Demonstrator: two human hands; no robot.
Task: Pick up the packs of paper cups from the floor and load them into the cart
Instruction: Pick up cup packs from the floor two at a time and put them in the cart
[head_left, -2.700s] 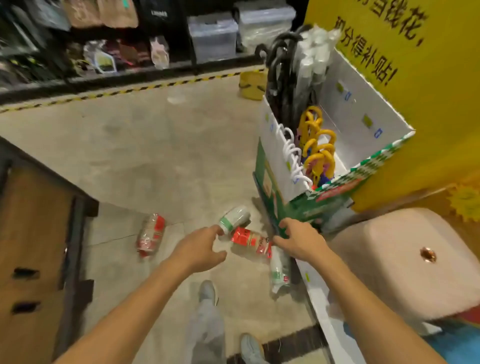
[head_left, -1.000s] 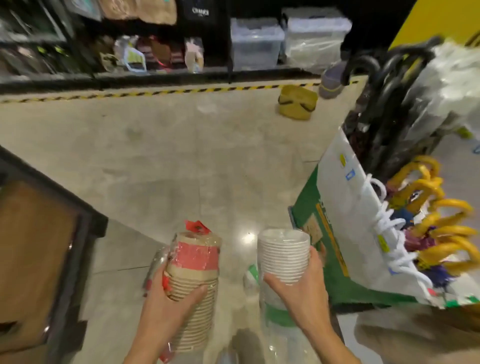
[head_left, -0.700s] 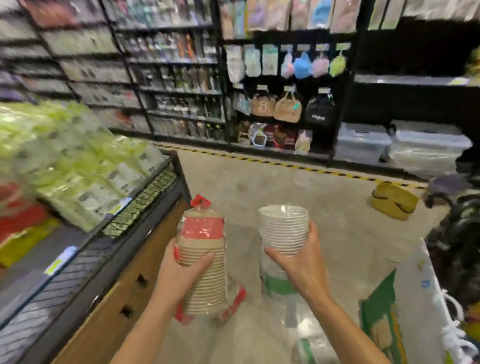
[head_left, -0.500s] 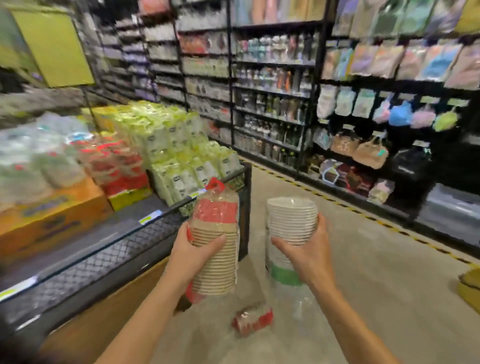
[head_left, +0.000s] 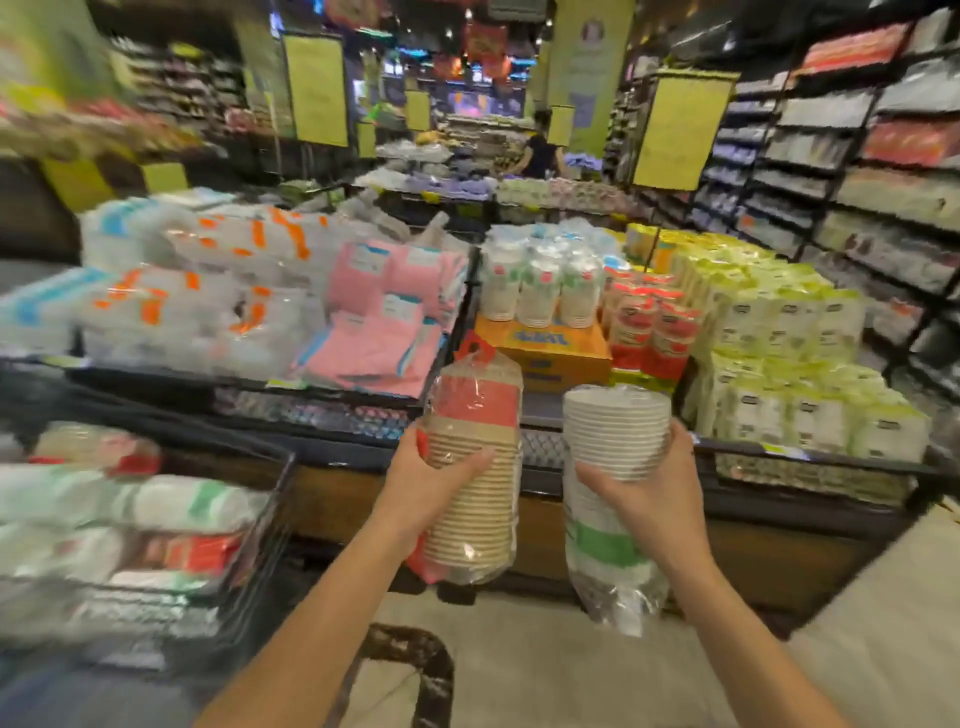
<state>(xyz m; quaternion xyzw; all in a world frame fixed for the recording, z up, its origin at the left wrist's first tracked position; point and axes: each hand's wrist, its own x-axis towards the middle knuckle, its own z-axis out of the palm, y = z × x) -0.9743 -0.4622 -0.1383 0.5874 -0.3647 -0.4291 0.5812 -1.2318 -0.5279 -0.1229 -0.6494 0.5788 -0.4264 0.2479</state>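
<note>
Brown pack of paper cups (head_left: 478, 410) stands upright in your left hand (head_left: 431, 488), fingers curled round its middle and thumb across the front. Your right hand (head_left: 652, 501) wraps the white pack (head_left: 615, 431) just beside it, not touching. Both are raised before the display table (head_left: 810, 462); the cart (head_left: 280, 499), lower left, holds blurred packs.

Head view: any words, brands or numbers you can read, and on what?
Nothing reads clearly.
The orange box: blue lettering, blurred.
The yellow hanging signs: print too blurred.
The red-banded cup pack in the left hand: no legible print.
The green-banded cup pack in the right hand: none legible.
The shelf price tags: too small.
</note>
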